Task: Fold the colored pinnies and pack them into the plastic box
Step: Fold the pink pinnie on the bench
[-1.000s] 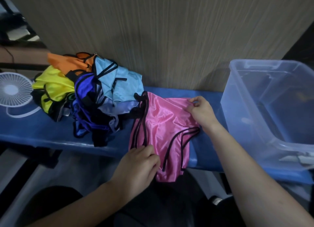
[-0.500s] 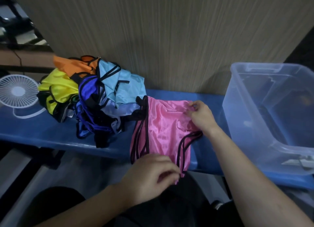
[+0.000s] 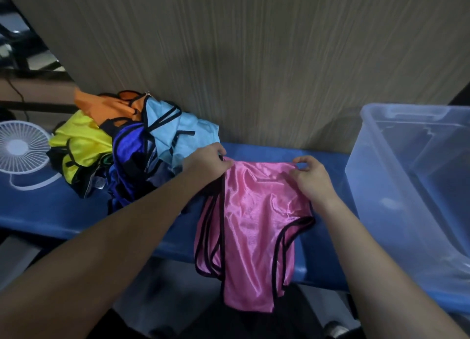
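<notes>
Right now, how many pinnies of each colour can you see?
Pink: 1, pinched by both the left hand and the right hand
Orange: 1
Yellow: 1
Light blue: 1
Dark blue: 1
Total: 5 visible

A blue bench point(image 3: 63, 211) is seen carrying a white fan point(image 3: 21, 148) at nine o'clock, heaped pinnies point(image 3: 122, 145), a pink pinny point(image 3: 254, 211) overhanging its near edge, and a plastic box point(image 3: 407, 176) at three o'clock.

The left hand point(image 3: 207, 162) has moved up to the pink pinny's point(image 3: 254, 224) far edge.
</notes>
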Action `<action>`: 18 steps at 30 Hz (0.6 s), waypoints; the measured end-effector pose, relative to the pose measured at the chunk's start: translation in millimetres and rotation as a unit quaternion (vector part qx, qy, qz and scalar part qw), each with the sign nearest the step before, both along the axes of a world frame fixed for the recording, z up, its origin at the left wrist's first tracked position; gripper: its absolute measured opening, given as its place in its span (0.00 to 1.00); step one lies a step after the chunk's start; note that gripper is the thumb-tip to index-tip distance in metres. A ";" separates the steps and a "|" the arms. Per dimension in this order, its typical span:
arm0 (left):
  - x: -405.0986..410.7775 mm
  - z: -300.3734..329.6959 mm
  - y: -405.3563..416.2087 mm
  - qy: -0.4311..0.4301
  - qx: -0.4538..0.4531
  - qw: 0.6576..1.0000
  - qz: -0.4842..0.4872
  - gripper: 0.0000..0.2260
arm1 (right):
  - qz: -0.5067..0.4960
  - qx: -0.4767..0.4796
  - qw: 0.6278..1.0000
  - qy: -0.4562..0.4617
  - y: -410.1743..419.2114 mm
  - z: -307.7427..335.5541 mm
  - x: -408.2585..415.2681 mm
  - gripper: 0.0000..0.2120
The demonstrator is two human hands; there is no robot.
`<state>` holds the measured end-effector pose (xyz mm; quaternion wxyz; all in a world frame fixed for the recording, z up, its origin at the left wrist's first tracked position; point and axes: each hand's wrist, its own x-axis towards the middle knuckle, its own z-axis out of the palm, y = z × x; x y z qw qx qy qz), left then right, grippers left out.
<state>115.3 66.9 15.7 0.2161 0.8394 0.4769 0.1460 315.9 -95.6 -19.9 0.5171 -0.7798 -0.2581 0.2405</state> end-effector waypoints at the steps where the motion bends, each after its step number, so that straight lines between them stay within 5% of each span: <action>1: 1.0 -0.9 0.3 0.014 -0.004 1.000 -0.008 0.14 | -0.003 -0.001 1.000 0.005 0.2 -0.7 1.3 0.10; 14: 12.1 -8.1 5.0 -0.099 -0.172 0.978 -0.056 0.12 | 0.013 0.016 0.998 0.059 3.1 5.3 -1.5 0.17; 18: 13.7 -7.4 6.4 -0.050 -0.099 0.993 -0.044 0.13 | 0.009 0.061 0.986 0.154 4.1 9.6 -2.7 0.17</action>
